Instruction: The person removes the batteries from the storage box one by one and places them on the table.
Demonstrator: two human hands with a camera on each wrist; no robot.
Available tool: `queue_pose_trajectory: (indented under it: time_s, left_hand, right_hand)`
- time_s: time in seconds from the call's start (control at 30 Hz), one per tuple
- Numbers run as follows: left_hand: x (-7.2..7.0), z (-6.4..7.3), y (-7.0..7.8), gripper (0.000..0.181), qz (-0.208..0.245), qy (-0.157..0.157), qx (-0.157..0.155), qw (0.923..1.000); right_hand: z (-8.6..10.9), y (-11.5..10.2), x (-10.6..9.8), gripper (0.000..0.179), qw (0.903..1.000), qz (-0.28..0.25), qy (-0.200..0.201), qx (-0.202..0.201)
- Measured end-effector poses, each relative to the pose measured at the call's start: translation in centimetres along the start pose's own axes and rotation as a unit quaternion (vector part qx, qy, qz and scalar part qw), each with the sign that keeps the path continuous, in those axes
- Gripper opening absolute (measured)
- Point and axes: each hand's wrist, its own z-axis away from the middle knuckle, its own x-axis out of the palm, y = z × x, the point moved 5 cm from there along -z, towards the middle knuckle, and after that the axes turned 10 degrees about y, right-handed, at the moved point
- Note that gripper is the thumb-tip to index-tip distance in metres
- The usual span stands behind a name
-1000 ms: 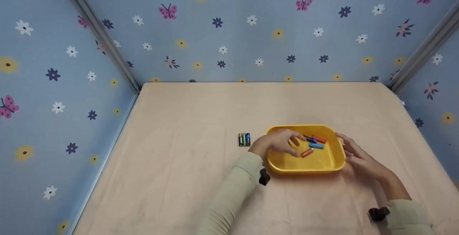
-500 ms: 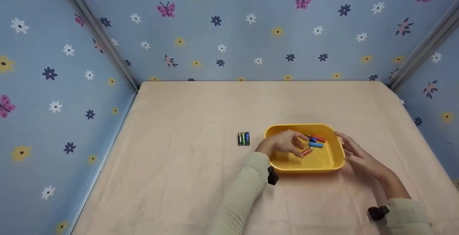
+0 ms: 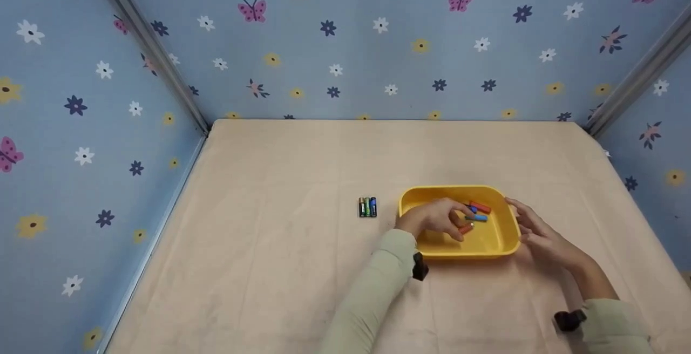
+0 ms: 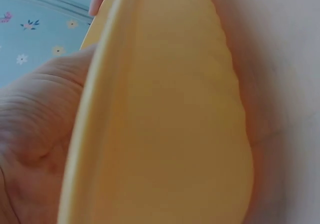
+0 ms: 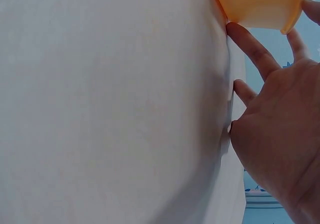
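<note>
A yellow plastic bin (image 3: 488,243) stands on the table, with several small batteries in it. Among these are a red battery (image 3: 480,206), a light blue battery (image 3: 477,217) and an orange-red battery (image 3: 466,228). My left hand (image 3: 440,219) reaches over the bin's left rim, index finger and thumb apart above the batteries; its fingertips are out of sight in the left wrist view, behind the bin wall (image 4: 175,104). My right hand (image 3: 548,240) touches the bin's right end with extended fingers (image 5: 252,49).
Three batteries (image 3: 367,207) lie side by side on the table, left of the bin. A beige cloth (image 3: 259,224) covers the table. Blue flowered panels (image 3: 351,46) close off the back and both sides.
My left hand has moved right and deeper into the bin, closer over the batteries. The right hand stays at the bin's right end.
</note>
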Motion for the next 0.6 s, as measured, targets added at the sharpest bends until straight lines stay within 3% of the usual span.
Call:
queue_pose_trajectory:
  time_s: [0.17, 0.37, 0.53, 0.6]
  left_hand:
    - [0.5, -0.1, 0.5, 0.060, -0.062, -0.009, -0.005, 0.9980]
    - [1.1, -0.2, 0.9, 0.060, -0.166, -0.020, 0.007, 0.9859]
    - [1.1, 0.0, 0.8, 0.056, -0.163, 0.001, -0.017, 0.9864]
    - [1.0, 0.1, 0.8, 0.054, -0.165, 0.010, -0.013, 0.9862]
  right_hand:
    - [0.0, 0.1, 0.0, 0.074, 1.0000, 0.001, 0.001, 0.002]
    - [0.1, 0.4, 0.0, 0.074, 0.9999, 0.010, 0.001, 0.012]
    - [0.0, 0.4, 0.0, 0.079, 0.9998, 0.008, 0.003, 0.017]
    - [0.0, 0.5, 0.0, 0.083, 0.9998, 0.002, 0.000, 0.020]
